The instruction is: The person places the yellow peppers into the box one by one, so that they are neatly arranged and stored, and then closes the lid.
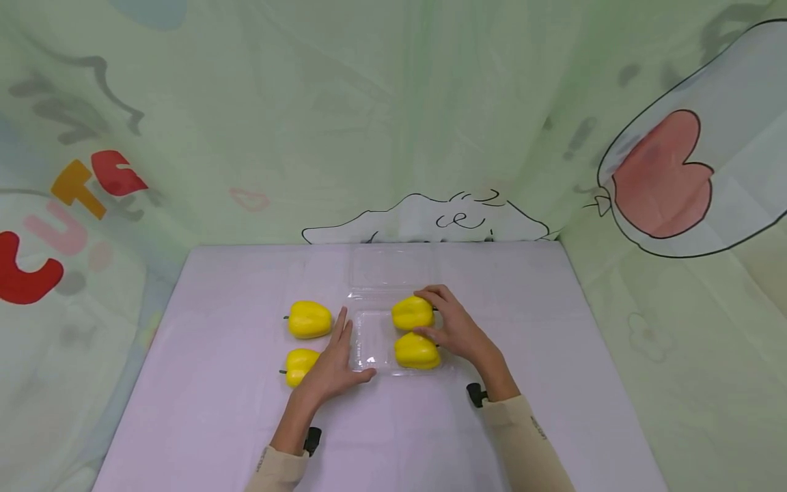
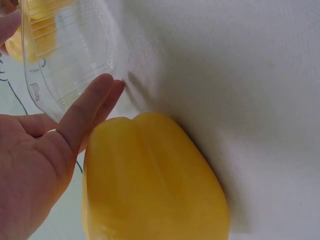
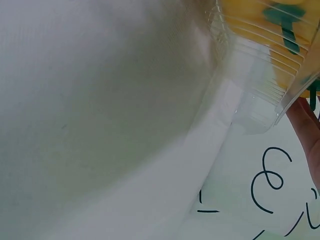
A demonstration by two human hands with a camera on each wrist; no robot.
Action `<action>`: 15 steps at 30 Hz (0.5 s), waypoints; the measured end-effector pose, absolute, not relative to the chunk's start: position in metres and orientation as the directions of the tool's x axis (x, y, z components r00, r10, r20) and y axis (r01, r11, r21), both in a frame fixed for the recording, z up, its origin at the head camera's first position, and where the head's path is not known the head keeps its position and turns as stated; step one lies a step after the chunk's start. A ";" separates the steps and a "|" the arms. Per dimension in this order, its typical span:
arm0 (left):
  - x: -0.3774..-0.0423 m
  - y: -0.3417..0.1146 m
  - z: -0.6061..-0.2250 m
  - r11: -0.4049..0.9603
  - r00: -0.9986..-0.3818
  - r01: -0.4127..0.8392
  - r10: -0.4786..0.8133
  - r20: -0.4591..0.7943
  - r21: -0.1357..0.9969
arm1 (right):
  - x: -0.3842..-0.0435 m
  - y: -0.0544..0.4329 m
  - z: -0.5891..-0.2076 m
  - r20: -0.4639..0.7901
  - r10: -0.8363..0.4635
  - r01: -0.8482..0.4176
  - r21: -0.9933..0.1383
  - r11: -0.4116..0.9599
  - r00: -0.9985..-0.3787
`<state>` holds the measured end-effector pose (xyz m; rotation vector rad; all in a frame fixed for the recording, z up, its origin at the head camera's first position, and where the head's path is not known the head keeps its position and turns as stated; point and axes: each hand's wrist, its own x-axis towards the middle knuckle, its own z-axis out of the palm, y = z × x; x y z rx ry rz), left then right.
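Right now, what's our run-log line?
left hand: at left side of container; right hand: grips far pepper inside; near pepper: inside; two peppers: outside, left

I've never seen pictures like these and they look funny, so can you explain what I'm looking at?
There's no robot here, just a person's bare left hand and right hand, with beige sleeves. The big picture comes from a camera on the person's head, looking forward and down. The two smaller ones come from cameras worn on each wrist, so things look close and tilted.

On the pale lilac cloth lies an open box of thin, clear plastic. Two shiny, rounded yellow bell peppers sit in its right side; two more yellow peppers lie to its left.

The right hand holds the farther pepper in the box between fingers and thumb. The left hand holds nothing; its straight fingers are at the box's left edge.
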<state>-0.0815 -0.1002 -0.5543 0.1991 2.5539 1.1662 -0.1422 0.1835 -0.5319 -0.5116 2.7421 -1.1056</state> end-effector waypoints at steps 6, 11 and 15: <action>-0.082 -0.100 -0.554 0.655 -0.937 -0.006 0.260 -0.233 0.756 | -0.140 0.183 -0.530 -0.020 -0.342 -0.241 -0.671 0.702 -0.940; -0.082 -0.100 -0.556 0.654 -0.936 -0.006 0.262 -0.234 0.757 | -0.140 0.182 -0.529 -0.018 -0.336 -0.238 -0.668 0.705 -0.942; -0.082 -0.100 -0.554 0.656 -0.937 -0.005 0.262 -0.233 0.755 | -0.142 0.183 -0.529 -0.026 -0.339 -0.239 -0.660 0.713 -0.940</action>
